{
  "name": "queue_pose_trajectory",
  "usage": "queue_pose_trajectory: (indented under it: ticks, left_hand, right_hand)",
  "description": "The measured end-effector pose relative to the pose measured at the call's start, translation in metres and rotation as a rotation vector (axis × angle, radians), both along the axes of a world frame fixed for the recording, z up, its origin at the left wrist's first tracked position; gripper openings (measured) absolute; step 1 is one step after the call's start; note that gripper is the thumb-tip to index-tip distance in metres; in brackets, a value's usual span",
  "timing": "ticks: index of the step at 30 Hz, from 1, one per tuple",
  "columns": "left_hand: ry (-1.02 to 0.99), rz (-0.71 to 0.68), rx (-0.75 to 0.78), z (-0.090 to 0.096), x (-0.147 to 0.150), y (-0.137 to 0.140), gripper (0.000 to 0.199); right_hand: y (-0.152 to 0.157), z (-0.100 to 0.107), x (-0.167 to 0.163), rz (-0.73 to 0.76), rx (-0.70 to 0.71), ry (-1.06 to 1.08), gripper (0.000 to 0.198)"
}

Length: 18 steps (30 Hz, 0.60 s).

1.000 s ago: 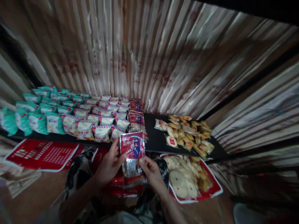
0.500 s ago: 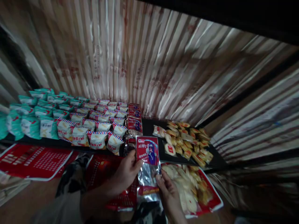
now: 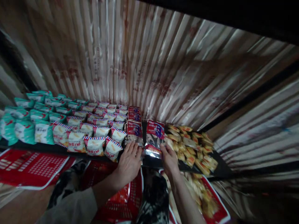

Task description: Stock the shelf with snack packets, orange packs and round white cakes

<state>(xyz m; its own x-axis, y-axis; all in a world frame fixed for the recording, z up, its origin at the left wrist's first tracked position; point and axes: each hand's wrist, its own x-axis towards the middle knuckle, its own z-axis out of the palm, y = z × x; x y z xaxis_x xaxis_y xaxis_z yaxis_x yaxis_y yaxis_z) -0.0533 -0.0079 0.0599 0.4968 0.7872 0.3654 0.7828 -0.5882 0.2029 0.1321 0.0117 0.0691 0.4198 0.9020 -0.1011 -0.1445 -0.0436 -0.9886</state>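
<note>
In the head view, the right hand (image 3: 170,158) is pinching, between thumb and fingers, the lower right edge of a red-and-silver packet (image 3: 154,137), which is located at the black shelf (image 3: 150,162), between the row of red packets (image 3: 135,127) and the pile of yellow packets (image 3: 187,146). The left hand (image 3: 130,161) has its fingers extended and near together, and they rest upon the lower part of the front red packet. To the left of this row stand white packets (image 3: 94,144), and farther left, teal bags (image 3: 44,132).
</note>
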Motion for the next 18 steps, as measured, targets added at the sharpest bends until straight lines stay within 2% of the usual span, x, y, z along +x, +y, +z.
queue_pose_trajectory:
  ticks: [9,13,18]
  left_hand:
    - [0.023,0.037,0.039,-0.019,-0.007,0.006,0.039]
    - [0.034,0.016,0.076,-0.020,-0.007,0.008,0.040]
    - [0.054,0.019,0.099,-0.021,-0.007,0.009,0.043]
  right_hand:
    - [0.077,0.003,-0.036,0.177,0.027,-0.392,0.068]
    - [0.103,-0.003,-0.043,0.230,0.057,-0.548,0.051]
    - [0.116,-0.009,-0.052,0.227,0.063,-0.799,0.036]
